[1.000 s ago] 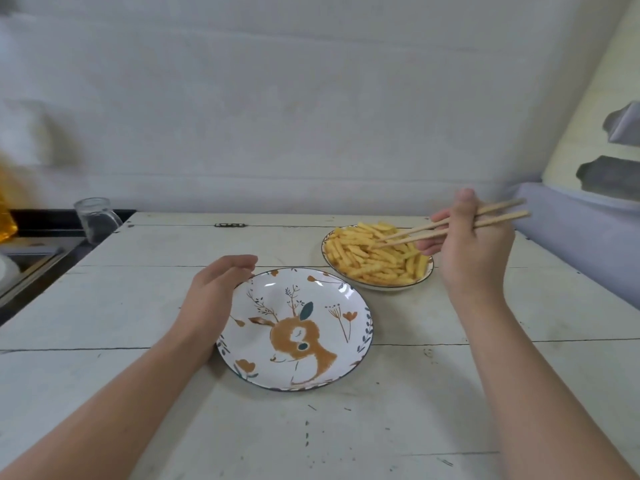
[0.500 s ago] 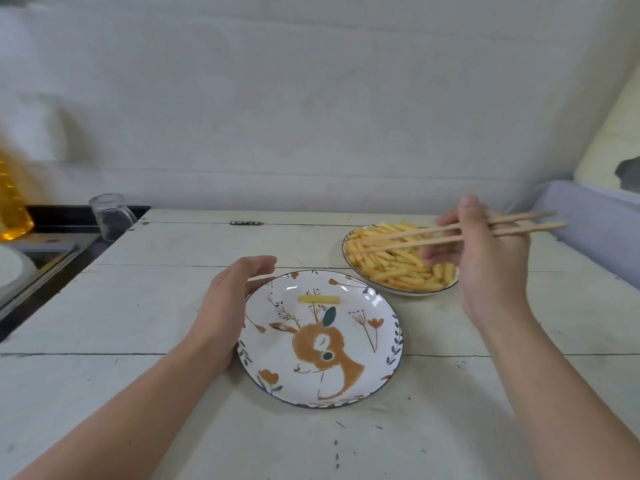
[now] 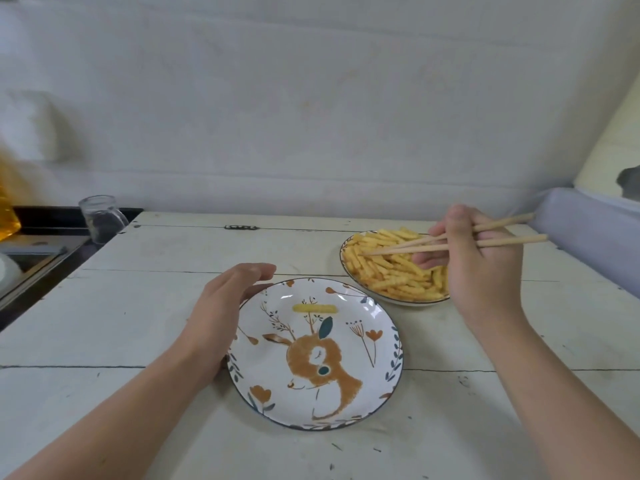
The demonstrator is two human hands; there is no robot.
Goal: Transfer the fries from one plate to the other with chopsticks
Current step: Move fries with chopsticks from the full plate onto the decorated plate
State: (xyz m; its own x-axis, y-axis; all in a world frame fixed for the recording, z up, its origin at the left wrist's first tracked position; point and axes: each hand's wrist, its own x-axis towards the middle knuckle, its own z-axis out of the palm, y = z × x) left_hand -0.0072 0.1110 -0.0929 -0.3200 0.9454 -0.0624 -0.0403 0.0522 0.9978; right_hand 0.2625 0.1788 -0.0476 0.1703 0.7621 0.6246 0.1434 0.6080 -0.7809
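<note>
A glass (image 3: 100, 218) stands well left of the deer plate (image 3: 388, 344), past the table (image 3: 138, 327) edge. My left hand (image 3: 221, 317) rests against that plate's left rim, fingers relaxed and nearly straight. One fry (image 3: 314, 308) lies on its far part. Just right and behind, the fries (image 3: 391, 265) fill the other plate (image 3: 349, 271); my right hand (image 3: 485, 268) grips the chopsticks (image 3: 408, 247), tips narrow over the pile.

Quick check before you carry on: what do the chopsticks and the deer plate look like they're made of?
Chopsticks: pale tan and matte with no shine, so probably bare wood or bamboo; which one I can't tell. Deer plate: white with printed pattern and bright highlights on its inner wall, so likely glazed ceramic, though melamine could look similar.
</note>
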